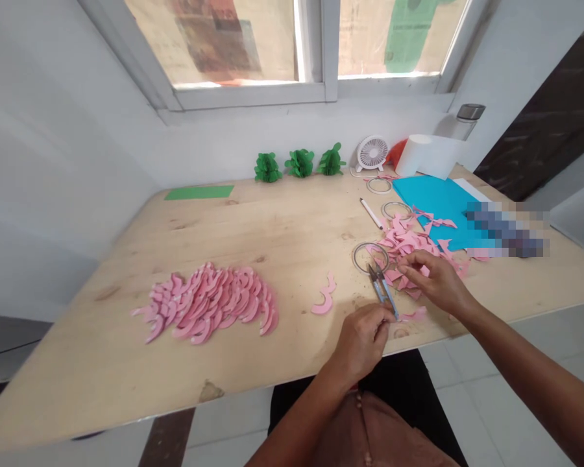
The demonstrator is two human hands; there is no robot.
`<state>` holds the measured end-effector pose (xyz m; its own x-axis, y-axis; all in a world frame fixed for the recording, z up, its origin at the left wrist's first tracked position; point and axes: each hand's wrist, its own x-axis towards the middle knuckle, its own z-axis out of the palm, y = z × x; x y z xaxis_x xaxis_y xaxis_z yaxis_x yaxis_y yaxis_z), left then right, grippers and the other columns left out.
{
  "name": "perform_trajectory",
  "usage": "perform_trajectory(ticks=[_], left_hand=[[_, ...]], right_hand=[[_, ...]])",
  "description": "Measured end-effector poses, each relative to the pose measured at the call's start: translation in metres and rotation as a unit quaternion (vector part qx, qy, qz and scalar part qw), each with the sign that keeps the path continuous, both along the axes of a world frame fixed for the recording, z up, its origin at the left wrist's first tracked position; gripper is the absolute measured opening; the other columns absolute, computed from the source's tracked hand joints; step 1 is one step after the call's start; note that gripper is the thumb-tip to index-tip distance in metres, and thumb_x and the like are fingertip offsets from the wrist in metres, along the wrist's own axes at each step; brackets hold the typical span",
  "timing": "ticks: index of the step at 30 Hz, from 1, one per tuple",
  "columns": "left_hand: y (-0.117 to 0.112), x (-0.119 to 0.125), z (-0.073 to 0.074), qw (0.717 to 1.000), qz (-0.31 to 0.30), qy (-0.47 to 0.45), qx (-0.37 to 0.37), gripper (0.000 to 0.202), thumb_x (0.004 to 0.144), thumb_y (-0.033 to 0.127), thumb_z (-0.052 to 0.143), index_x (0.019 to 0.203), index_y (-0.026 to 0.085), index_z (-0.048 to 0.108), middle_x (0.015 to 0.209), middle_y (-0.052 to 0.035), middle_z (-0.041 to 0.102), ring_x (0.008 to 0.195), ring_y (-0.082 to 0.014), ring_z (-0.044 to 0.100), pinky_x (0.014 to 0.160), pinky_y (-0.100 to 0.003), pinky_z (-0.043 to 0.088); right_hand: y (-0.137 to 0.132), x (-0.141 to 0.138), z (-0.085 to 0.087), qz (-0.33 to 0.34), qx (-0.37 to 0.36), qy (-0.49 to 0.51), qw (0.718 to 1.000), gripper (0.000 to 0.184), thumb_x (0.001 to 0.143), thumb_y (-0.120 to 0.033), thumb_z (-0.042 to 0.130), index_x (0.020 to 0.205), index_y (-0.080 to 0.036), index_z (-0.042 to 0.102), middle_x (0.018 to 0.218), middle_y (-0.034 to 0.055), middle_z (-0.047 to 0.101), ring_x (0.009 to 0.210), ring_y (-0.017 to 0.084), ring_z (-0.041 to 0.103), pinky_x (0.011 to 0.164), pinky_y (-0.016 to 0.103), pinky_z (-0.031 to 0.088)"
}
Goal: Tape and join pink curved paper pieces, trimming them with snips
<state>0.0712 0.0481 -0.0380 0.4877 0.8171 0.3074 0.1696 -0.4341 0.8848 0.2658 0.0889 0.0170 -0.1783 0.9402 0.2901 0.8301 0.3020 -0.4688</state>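
Note:
My left hand [363,337] is closed around the handle of small thread snips [382,288], whose blades point away from me over the wooden table [272,227]. My right hand [431,277] reaches into a heap of pink paper scraps [409,243] with its fingers pinched on a pink piece. A metal ring [370,256] lies just beyond the snips' tips. Two cut pink crescents [324,295] lie to the left of my hands. A large pile of pink crescent shapes [209,310] sits further left.
Blue paper [433,198], a white paper roll [428,155], a small white fan [372,154] and a bottle [467,120] stand at the back right. Three green paper decorations [299,164] line the wall. A green sheet [199,192], a pen [371,213] and more rings [396,209] lie on the table.

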Motion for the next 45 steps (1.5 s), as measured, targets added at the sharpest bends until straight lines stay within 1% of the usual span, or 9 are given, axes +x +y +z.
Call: perform_trajectory(ticks=[3, 6, 9, 14, 21, 25, 29, 35, 45], left_hand=[[0.0, 0.0, 0.001, 1.0, 0.003, -0.001, -0.002, 0.024, 0.078, 0.001, 0.048, 0.083, 0.019, 0.064, 0.096, -0.0063, 0.073, 0.098, -0.019, 0.068, 0.084, -0.031, 0.053], [0.0, 0.0, 0.002, 1.0, 0.004, -0.003, -0.001, 0.024, 0.078, 0.001, 0.048, 0.083, 0.019, 0.063, 0.098, -0.0062, 0.073, 0.098, -0.0186, 0.068, 0.085, -0.031, 0.053], [0.0, 0.0, 0.002, 1.0, 0.002, -0.003, 0.0, 0.024, 0.078, 0.001, 0.048, 0.081, 0.019, 0.063, 0.095, -0.0056, 0.073, 0.097, -0.0186, 0.068, 0.085, -0.031, 0.053], [0.001, 0.0, 0.0, 1.0, 0.001, -0.007, 0.003, 0.024, 0.078, 0.001, 0.048, 0.082, 0.018, 0.063, 0.096, -0.0065, 0.073, 0.099, -0.0188, 0.067, 0.087, -0.032, 0.053], [0.001, 0.0, 0.0, 1.0, 0.004, -0.011, 0.007, 0.022, 0.079, 0.002, 0.048, 0.083, 0.017, 0.064, 0.1, -0.0088, 0.072, 0.101, -0.02, 0.067, 0.089, -0.034, 0.052], [0.0, 0.0, 0.0, 1.0, 0.006, -0.009, 0.007, 0.023, 0.079, 0.002, 0.048, 0.083, 0.018, 0.064, 0.098, -0.0079, 0.073, 0.1, -0.0192, 0.067, 0.088, -0.033, 0.053], [0.0, 0.0, -0.001, 1.0, 0.005, -0.007, 0.017, 0.023, 0.079, 0.002, 0.048, 0.083, 0.018, 0.064, 0.097, -0.0073, 0.073, 0.102, -0.0189, 0.067, 0.089, -0.033, 0.053], [0.001, 0.0, -0.001, 1.0, 0.007, -0.007, 0.029, 0.022, 0.079, 0.002, 0.048, 0.081, 0.018, 0.063, 0.099, -0.008, 0.072, 0.102, -0.0194, 0.066, 0.089, -0.033, 0.052], [0.002, 0.0, -0.001, 1.0, 0.007, -0.004, 0.03, 0.023, 0.079, 0.002, 0.048, 0.083, 0.019, 0.062, 0.096, -0.0069, 0.073, 0.1, -0.0193, 0.067, 0.087, -0.033, 0.053]], right_hand=[[0.002, -0.007, -0.008, 0.038, 0.025, -0.085, 0.995, 0.017, 0.088, -0.021, 0.049, 0.073, -0.02, 0.057, 0.074, 0.0038, 0.064, 0.07, 0.018, 0.056, 0.062, 0.027, 0.041], [0.01, -0.013, -0.009, 0.079, 0.032, -0.138, 0.987, 0.014, 0.085, -0.017, 0.053, 0.073, -0.019, 0.058, 0.075, 0.0048, 0.064, 0.074, 0.02, 0.054, 0.066, 0.029, 0.038], [0.018, -0.019, -0.009, 0.107, 0.047, -0.199, 0.973, 0.018, 0.087, -0.014, 0.05, 0.072, -0.017, 0.06, 0.074, 0.0072, 0.063, 0.075, 0.021, 0.052, 0.068, 0.031, 0.034], [0.026, -0.022, -0.009, 0.144, 0.064, -0.288, 0.945, 0.021, 0.087, -0.008, 0.049, 0.072, -0.016, 0.061, 0.07, 0.0067, 0.062, 0.072, 0.021, 0.051, 0.066, 0.032, 0.03], [0.031, -0.028, 0.0, 0.178, 0.078, -0.37, 0.909, 0.015, 0.086, -0.008, 0.052, 0.077, -0.014, 0.062, 0.074, 0.0092, 0.062, 0.073, 0.022, 0.05, 0.064, 0.033, 0.026], [0.033, -0.031, 0.001, 0.189, 0.08, -0.392, 0.897, 0.015, 0.084, -0.004, 0.051, 0.077, -0.011, 0.063, 0.075, 0.0115, 0.062, 0.072, 0.023, 0.05, 0.064, 0.034, 0.026], [0.036, -0.03, -0.004, 0.188, 0.08, -0.39, 0.898, 0.014, 0.083, -0.004, 0.051, 0.078, -0.01, 0.063, 0.075, 0.0121, 0.062, 0.074, 0.024, 0.051, 0.064, 0.034, 0.027], [0.039, -0.024, -0.011, 0.182, 0.071, -0.348, 0.917, 0.014, 0.083, -0.006, 0.05, 0.077, -0.013, 0.061, 0.076, 0.0091, 0.062, 0.073, 0.022, 0.05, 0.067, 0.033, 0.029], [0.032, -0.021, -0.008, 0.177, 0.037, -0.26, 0.949, 0.019, 0.089, -0.015, 0.045, 0.073, -0.017, 0.055, 0.071, 0.0065, 0.059, 0.069, 0.02, 0.05, 0.066, 0.031, 0.033]])
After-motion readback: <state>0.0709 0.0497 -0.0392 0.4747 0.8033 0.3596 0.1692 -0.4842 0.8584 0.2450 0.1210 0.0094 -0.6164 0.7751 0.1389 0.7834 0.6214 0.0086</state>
